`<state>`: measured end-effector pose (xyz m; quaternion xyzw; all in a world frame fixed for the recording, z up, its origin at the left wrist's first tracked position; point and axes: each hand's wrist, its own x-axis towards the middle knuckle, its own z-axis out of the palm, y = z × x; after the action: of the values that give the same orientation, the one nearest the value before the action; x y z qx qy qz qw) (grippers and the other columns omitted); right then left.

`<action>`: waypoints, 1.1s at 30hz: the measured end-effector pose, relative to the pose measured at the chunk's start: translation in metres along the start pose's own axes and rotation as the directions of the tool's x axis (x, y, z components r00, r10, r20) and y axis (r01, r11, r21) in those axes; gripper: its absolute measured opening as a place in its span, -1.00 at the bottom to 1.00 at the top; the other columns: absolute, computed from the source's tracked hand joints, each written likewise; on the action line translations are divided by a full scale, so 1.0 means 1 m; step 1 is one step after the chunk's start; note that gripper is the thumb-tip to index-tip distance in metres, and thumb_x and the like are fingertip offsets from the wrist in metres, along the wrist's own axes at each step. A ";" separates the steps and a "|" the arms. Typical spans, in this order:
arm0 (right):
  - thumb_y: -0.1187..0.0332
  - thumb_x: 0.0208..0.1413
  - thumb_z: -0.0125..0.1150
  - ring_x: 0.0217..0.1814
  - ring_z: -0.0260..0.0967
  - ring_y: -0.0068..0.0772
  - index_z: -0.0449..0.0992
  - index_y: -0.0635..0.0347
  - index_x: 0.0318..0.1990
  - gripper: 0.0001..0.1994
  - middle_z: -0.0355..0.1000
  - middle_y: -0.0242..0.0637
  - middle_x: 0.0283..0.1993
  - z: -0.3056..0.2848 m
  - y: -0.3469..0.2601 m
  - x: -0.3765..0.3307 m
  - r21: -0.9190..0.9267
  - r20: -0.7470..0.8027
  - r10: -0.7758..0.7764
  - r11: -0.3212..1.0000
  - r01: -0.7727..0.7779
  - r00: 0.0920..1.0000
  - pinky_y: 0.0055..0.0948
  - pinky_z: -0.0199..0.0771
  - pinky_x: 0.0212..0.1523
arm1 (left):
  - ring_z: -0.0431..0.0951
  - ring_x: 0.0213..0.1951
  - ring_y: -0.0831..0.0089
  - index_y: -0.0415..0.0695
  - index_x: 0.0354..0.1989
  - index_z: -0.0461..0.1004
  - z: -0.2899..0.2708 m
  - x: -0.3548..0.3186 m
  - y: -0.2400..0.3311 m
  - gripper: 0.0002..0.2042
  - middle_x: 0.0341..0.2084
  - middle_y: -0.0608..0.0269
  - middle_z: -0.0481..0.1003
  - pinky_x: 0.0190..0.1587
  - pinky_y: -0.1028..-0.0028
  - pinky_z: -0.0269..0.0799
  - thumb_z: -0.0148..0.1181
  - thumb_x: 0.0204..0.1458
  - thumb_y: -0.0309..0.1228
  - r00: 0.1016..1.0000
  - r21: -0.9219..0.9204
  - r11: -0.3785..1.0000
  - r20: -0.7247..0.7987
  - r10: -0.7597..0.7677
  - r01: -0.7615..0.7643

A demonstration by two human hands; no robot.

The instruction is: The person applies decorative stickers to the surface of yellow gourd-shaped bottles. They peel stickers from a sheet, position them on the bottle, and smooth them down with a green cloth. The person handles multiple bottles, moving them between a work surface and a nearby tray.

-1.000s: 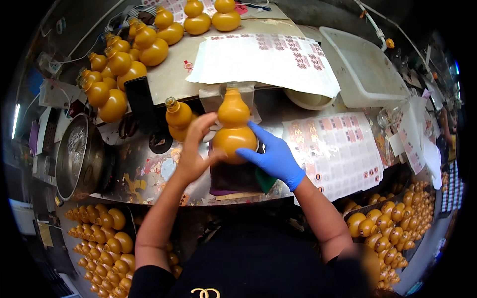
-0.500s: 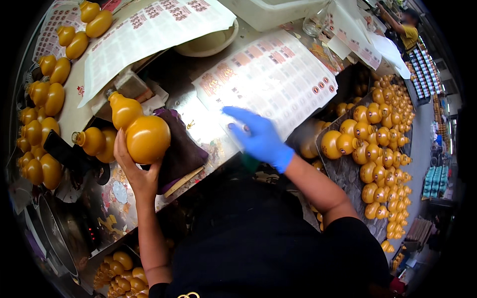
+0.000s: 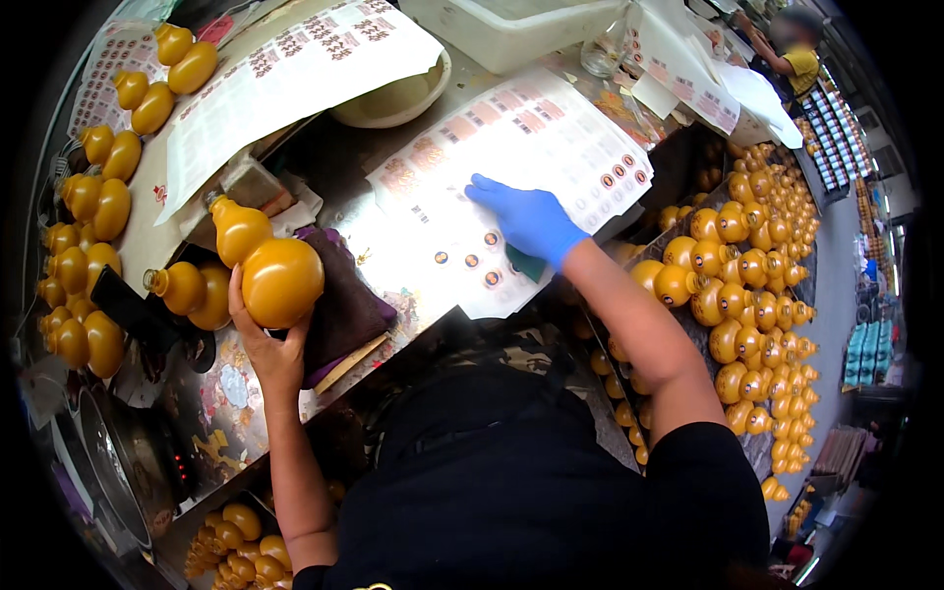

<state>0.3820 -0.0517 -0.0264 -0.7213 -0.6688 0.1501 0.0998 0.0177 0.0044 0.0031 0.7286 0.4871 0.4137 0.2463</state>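
My left hand is closed around the lower bulb of a glossy amber gourd-shaped bottle, its neck tilted toward the upper left. Bare fingers support it from beneath, beside a dark folded cloth. In a blue glove, my right hand rests over a printed label sheet, fingers together and fingertips on the paper. A dark green flat piece sticks out below its palm; its full shape is hidden. Round dark labels show on the sheet's near part.
Several amber gourd bottles stand along the left, and many more fill the rack at right. Another printed sheet covers a white bowl partly. A white plastic bin sits behind. A person in yellow is far right.
My right hand has moved up and right, its fingers drawing together on the sheet. The sheet's near part with round labels now shows. My left hand still holds the bottle almost in place.
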 end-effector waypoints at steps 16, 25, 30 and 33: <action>0.22 0.09 0.32 -0.01 0.38 -0.39 0.42 0.37 0.06 -0.52 0.44 -0.22 0.01 0.058 0.030 -0.075 0.966 0.095 0.696 -0.237 0.102 0.712 -0.40 0.33 0.09 | 0.19 0.27 0.13 -0.12 0.34 0.05 -0.002 -0.003 -0.018 -0.11 0.25 0.04 0.17 0.31 0.25 0.06 0.43 -0.22 -0.53 0.993 0.088 0.990 -0.023 0.114 -0.112; 0.37 0.17 0.21 -0.52 0.17 -0.77 0.52 0.17 -0.31 -0.91 0.40 -0.53 -0.43 0.066 0.082 -0.135 0.995 -0.052 0.830 0.092 -0.044 0.556 -0.68 0.13 -0.52 | 0.27 0.20 0.13 -0.08 0.36 0.01 -0.006 0.001 -0.004 -0.07 0.18 0.03 0.21 0.25 0.28 0.19 0.47 -0.24 -0.46 0.996 0.072 0.993 -0.003 0.089 -0.088; 0.46 0.12 0.24 -0.46 0.16 -0.77 0.53 0.24 -0.33 -0.94 0.36 -0.55 -0.46 -0.016 0.020 -0.103 0.898 -0.192 0.612 0.425 -0.115 0.767 -0.69 0.14 -0.43 | 0.24 0.23 0.09 -0.05 0.36 0.05 -0.011 -0.002 -0.003 -0.05 0.20 0.04 0.18 0.25 0.25 0.21 0.49 -0.28 -0.45 0.995 0.098 0.991 -0.012 0.096 -0.094; 0.47 0.10 0.24 -0.50 0.23 -0.77 0.53 0.26 -0.34 -0.94 0.39 -0.53 -0.48 -0.041 -0.027 -0.061 0.842 -0.147 0.416 0.528 -0.107 0.897 -0.72 0.17 -0.46 | 0.25 0.22 0.08 -0.04 0.34 0.11 -0.018 0.000 0.007 -0.09 0.19 0.04 0.19 0.23 0.24 0.24 0.49 -0.29 -0.47 0.995 0.267 0.958 0.043 0.093 -0.101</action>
<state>0.3675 -0.1079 0.0266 -0.6999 -0.3779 0.3314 0.5074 0.0061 0.0010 0.0184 0.7845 0.4985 0.3445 0.1318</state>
